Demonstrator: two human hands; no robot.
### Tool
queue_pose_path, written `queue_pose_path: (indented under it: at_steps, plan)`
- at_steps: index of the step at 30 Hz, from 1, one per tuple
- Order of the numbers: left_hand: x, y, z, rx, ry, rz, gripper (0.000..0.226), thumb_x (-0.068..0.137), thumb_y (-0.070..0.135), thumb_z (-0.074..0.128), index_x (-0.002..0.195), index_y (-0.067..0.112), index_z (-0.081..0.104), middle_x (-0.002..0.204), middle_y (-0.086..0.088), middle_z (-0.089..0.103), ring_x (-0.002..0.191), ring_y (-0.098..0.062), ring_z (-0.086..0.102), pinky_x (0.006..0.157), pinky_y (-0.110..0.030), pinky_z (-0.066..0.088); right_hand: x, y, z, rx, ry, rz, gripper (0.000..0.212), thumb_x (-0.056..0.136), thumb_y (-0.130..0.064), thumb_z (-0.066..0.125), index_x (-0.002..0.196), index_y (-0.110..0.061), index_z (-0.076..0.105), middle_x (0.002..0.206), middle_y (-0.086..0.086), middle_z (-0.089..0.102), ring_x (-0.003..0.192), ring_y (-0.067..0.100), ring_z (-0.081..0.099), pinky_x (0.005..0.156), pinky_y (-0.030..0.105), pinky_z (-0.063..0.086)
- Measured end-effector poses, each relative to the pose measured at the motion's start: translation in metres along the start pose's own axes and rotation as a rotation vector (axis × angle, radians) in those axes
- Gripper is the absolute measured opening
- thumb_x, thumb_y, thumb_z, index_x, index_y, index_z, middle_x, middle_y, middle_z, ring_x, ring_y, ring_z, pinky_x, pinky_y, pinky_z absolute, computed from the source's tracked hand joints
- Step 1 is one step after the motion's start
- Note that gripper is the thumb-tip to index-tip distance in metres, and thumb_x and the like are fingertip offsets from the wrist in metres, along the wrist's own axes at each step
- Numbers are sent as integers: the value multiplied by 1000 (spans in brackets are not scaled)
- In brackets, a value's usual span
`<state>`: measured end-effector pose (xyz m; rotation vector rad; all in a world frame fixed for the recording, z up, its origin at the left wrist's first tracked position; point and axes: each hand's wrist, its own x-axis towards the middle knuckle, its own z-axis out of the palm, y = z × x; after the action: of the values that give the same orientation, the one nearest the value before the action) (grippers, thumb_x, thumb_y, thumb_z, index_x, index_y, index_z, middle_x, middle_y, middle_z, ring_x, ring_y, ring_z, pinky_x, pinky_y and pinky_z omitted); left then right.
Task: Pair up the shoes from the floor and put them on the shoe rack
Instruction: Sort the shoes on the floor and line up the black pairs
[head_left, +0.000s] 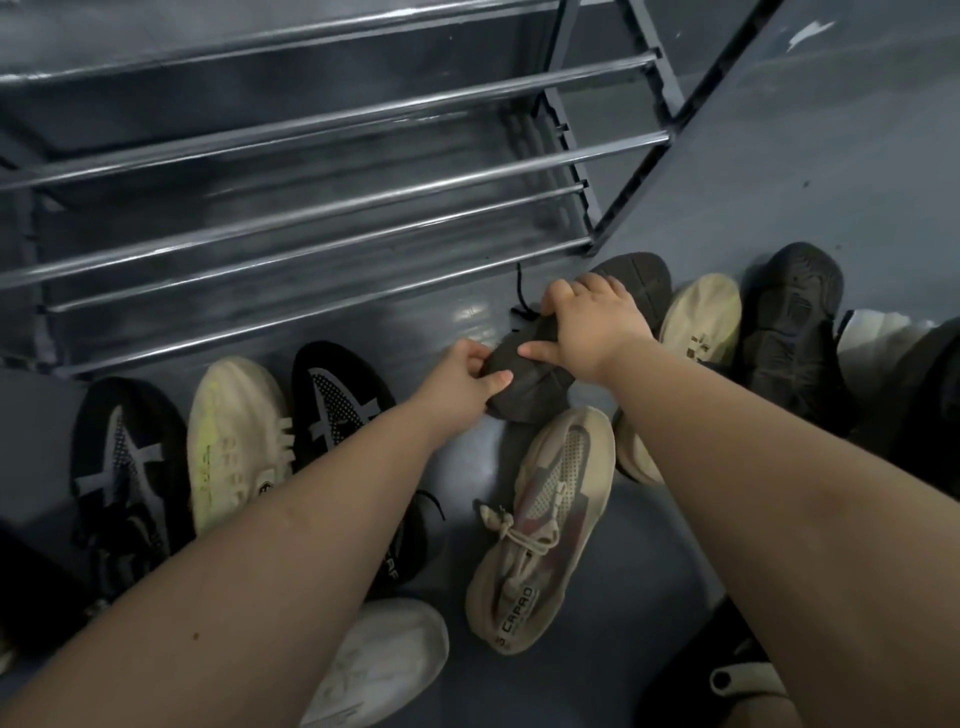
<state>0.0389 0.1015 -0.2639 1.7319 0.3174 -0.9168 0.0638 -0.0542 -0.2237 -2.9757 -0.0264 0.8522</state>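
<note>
A dark grey knit shoe (535, 387) lies on the floor just in front of the metal shoe rack (332, 208), its black lace trailing toward the rack. My left hand (462, 376) grips its near end and my right hand (592, 327) presses down on its upper. Behind my right hand, a second dark shoe (644, 283) shows its sole. A beige shoe (540, 525) with tan laces lies directly below the held shoe. The rack's bars hold no shoes.
At the left stand a black-and-grey shoe (124, 467), a cream-yellow shoe (234, 441) and another black shoe (337, 395). A white shoe (384, 660) lies at the bottom. To the right are a cream sole (706, 317) and a black sole (789, 322).
</note>
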Motion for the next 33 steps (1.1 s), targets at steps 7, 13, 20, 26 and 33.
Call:
queue_pose_path:
  at_steps: [7,13,20,26,33]
  plan:
    - [-48,14,-48,130,-3,129,33,90,16,60,120,9,47,120,-10,57,110,-26,58,99,-44,47,-31,-28,-18,-93,-7,-100,67,90,-68,29,146,-32,31,151,7,33,143,30,16,117,45,12]
    - [-104,14,-76,100,-11,243,22,91,11,59,111,14,51,114,-9,61,97,-20,62,88,-39,53,-75,-56,-31,38,46,-148,64,90,-66,28,137,-25,43,147,6,40,143,27,21,118,48,10]
    - [-169,20,-107,106,6,355,29,88,13,63,115,20,59,115,-3,64,109,-14,60,98,-29,48,-134,-89,-26,275,292,-196,49,92,-57,40,116,-17,53,117,10,58,111,30,50,96,39,33]
    - [-213,45,-124,21,-8,369,30,89,16,62,117,25,58,109,6,63,90,-7,63,67,-20,57,-155,-107,-58,311,383,-208,48,92,-55,43,116,-14,54,113,13,58,110,33,50,93,39,36]
    - [-241,44,-129,67,-10,361,23,88,18,62,111,20,60,97,4,65,87,-11,63,73,-24,56,-187,-118,-56,369,408,-171,47,91,-56,45,114,-16,54,111,9,58,107,30,51,91,38,39]
